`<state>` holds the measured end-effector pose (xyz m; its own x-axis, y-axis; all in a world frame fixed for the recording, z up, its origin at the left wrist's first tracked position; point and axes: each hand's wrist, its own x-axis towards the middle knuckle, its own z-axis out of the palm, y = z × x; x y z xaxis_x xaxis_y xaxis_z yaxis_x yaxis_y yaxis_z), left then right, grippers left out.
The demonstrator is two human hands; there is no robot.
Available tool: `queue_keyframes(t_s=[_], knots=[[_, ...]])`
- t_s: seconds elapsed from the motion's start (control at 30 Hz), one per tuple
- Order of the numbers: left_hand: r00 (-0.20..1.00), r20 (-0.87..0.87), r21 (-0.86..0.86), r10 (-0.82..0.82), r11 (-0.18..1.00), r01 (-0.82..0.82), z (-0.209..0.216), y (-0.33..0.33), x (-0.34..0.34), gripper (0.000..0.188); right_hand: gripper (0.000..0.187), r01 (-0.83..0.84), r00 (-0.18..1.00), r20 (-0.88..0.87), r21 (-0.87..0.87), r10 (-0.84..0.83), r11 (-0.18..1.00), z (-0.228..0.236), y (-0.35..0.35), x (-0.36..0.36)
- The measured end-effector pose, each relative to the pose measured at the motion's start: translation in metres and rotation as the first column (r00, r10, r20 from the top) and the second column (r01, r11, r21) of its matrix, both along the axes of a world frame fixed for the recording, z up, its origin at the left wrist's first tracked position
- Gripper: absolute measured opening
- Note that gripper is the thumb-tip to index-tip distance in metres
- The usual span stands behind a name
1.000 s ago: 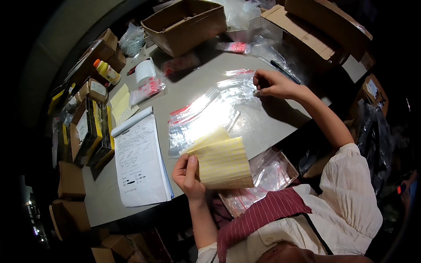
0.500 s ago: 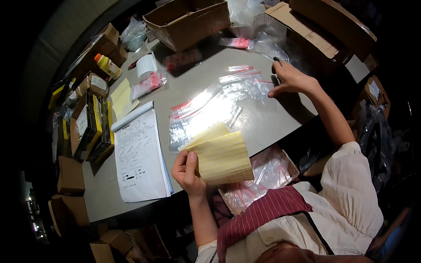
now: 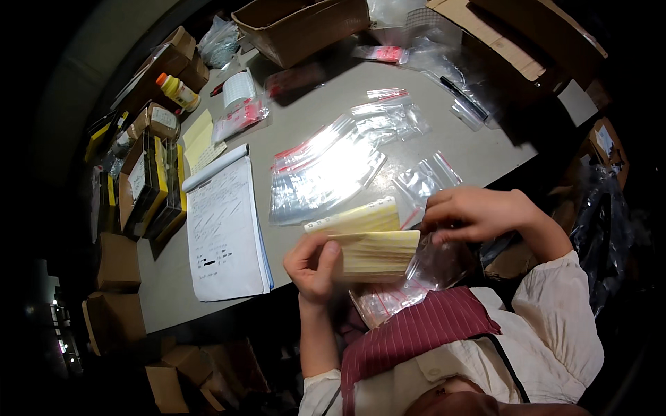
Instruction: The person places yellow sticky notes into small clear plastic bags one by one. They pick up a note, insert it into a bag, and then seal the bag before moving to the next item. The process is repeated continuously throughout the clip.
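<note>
My left hand [image 3: 312,267] pinches yellow sheets of small labels [image 3: 371,253], folded so that one part [image 3: 357,216] stands up behind the other. Just right of the sheets, my right hand [image 3: 472,216] has its fingers curled closed on a clear zip bag [image 3: 438,262], which hangs below the fingertips; their exact grip is partly hidden. Another clear zip bag [image 3: 429,177] lies on the table beyond that hand. Farther left, several red-striped zip bags [image 3: 312,187] overlap in a shiny row. Below my hands, a box of zip bags [image 3: 385,301] is partly covered.
Left of the bags lies a handwritten notepad [image 3: 225,236]. Black and yellow boxes [image 3: 149,184] and an orange-capped bottle [image 3: 178,92] line the left side. A cardboard box [image 3: 302,35] stands at the back. A black pen [image 3: 465,97] rests on plastic at the right.
My right hand has come from the far right back toward my body, beside the label sheets. The pen now lies at the right. A zip bag lies nearer, apart from the row. The label sheets have tilted.
</note>
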<state>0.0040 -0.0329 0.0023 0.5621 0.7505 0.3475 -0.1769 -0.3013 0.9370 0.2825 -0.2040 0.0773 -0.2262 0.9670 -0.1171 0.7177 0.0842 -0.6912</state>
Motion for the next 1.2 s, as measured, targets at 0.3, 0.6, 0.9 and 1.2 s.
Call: queue_keyframes(t_s=[0.3,0.6,0.9,1.2], knots=[[0.993,-0.117,0.533,0.003,0.844,0.060,0.018,-0.009,0.014,0.009,0.017,0.073,0.997,-0.030,0.319,-0.067,0.945,0.005,0.044,-0.024],[0.981,-0.193,0.363,0.008,0.930,0.064,0.004,-0.014,0.018,0.009,0.020,0.108,0.949,0.189,0.552,-0.250,0.827,-0.033,0.047,-0.035],[0.979,-0.134,-0.473,-0.154,0.878,0.074,0.017,-0.012,0.015,0.012,0.020,-0.267,0.897,0.426,0.740,-0.123,0.618,-0.051,0.024,-0.042],[0.994,-0.025,-0.504,-0.111,0.859,0.084,0.009,-0.004,0.007,0.014,0.012,0.406,0.639,-0.532,-0.380,-0.555,0.831,-0.037,-0.005,0.036]])
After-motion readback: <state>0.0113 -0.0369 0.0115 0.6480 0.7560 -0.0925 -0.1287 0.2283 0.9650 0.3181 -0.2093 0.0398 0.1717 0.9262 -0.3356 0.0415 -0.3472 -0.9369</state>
